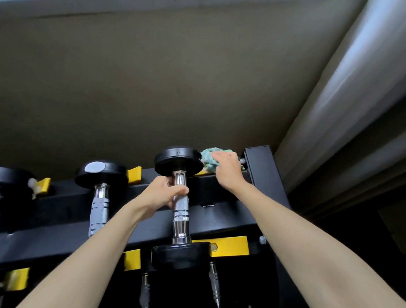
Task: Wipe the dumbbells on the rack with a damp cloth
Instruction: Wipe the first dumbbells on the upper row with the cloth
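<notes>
Rightmost dumbbell (181, 219) lay on the top tier of the rack (227, 215), long axis running straight away from the person, near-vertical in the head view. Far head (178, 162) pointed at the wall. Near head (181, 255) sat at the front, just beside a yellow cradle (229, 246).

Left hand (162, 194) gripped the knurled handle (180, 205) from the left, fingers wrapped round its upper half. Right hand (226, 170) held the bunched green cloth (208, 157), fingers curled over the wad. The wad was pressed on the right flank of the far head, between that head and the rack's upright post (262, 173). Cloth touched the rim; whether it reached the end face could not be told.

Key relation: the far head lay just left of the right hand's fingers, in contact through the cloth. The right hand was the nearer one for wiping; the left looked to be only steadying.

Judged step: wiping the far head of 1 dumbbell, early in the task. A second dumbbell (100, 202) lay parallel to the left, well apart from both hands, and part of a 3rd showed at the left edge.

The next stroke likely needs to go round the rim or down the axis toward the handle, where the left hand sat in the way. Risk: the dumbbell could roll in its cradle if that grip loosened.
</notes>
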Tool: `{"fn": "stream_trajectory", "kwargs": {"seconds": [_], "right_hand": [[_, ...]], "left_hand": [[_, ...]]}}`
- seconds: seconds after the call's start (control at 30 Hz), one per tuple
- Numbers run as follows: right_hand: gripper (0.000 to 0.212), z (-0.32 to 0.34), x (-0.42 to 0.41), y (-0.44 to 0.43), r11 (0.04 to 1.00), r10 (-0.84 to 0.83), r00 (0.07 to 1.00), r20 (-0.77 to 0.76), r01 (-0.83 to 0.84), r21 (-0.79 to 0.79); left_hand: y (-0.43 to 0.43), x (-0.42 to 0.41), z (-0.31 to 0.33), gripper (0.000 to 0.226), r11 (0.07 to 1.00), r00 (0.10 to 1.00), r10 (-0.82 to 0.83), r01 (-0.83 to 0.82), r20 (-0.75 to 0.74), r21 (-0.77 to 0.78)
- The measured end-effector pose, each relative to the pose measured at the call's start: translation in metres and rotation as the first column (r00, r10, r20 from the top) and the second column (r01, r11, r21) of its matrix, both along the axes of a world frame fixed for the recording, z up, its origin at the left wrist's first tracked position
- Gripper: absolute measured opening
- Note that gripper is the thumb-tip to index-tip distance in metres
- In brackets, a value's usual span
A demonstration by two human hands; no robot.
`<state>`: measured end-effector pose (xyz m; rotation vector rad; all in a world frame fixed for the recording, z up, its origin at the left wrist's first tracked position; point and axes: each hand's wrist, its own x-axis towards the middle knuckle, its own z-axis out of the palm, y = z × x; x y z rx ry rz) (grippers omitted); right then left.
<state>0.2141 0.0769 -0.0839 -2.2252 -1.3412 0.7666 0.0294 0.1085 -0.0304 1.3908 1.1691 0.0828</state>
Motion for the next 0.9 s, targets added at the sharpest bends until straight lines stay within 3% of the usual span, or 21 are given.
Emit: {"fn": "stream_trajectory", "kwargs": {"seconds": [0.1, 0.23, 0.37, 0.43, 0.5, 0.57, 0.67, 0.73, 0.8, 0.9], "right_hand": [[0.051, 0.006, -0.008, 0.002, 0.994, 0.101, 0.988, 0.115, -0.096, -0.052], [0.048, 0.005, -0.010, 0.005, 0.980, 0.189, 0.974, 0.124, -0.180, -0.079], [0.057, 0.005, -0.018, 0.003, 0.997, 0.068, 0.987, -0.142, -0.073, -0.030], [0.056, 0.010, -0.020, 0.004, 0.998, -0.038, 0.945, -0.324, 0.021, -0.054], [0.049, 0.020, -0.021, 0.005, 0.991, -0.133, 0.824, -0.551, 0.104, -0.084], [0.046, 0.029, -0.021, 0.004, 0.973, -0.221, 0.631, -0.744, 0.198, -0.121], [0.047, 0.033, -0.021, -0.002, 0.924, -0.320, 0.359, -0.877, 0.322, -0.205], [0.047, 0.036, -0.023, -0.007, 0.904, -0.332, 0.229, -0.915, 0.353, -0.240], [0.047, 0.042, -0.026, -0.011, 0.893, -0.324, 0.177, -0.929, 0.383, -0.238], [0.047, 0.051, -0.026, -0.013, 0.874, -0.327, 0.175, -0.929, 0.429, -0.227]], "left_hand": [[0.001, -0.004, -0.001, 0.009, 0.999, 0.999, 0.024, -0.023, 0.033, -0.035], [0.001, -0.007, -0.004, 0.008, 0.997, 0.997, 0.048, -0.044, 0.060, -0.057], [0.000, -0.005, -0.001, 0.008, 0.998, 0.998, 0.042, -0.039, 0.055, -0.049], [0.000, -0.005, -0.001, 0.009, 0.998, 0.998, 0.041, -0.038, 0.057, -0.050], [0.000, -0.005, -0.001, 0.008, 0.997, 0.997, 0.048, -0.045, 0.065, -0.061], [0.000, -0.007, -0.001, 0.009, 0.996, 0.995, 0.060, -0.055, 0.076, -0.068], [-0.002, -0.008, 0.000, 0.008, 0.995, 0.994, 0.075, -0.069, 0.085, -0.077], [-0.002, -0.010, 0.000, 0.007, 0.995, 0.994, 0.078, -0.072, 0.073, -0.075], [-0.002, -0.011, 0.000, 0.008, 0.995, 0.995, 0.075, -0.071, 0.067, -0.065], [-0.002, -0.011, 0.001, 0.009, 0.996, 0.995, 0.074, -0.071, 0.066, -0.049]]}}
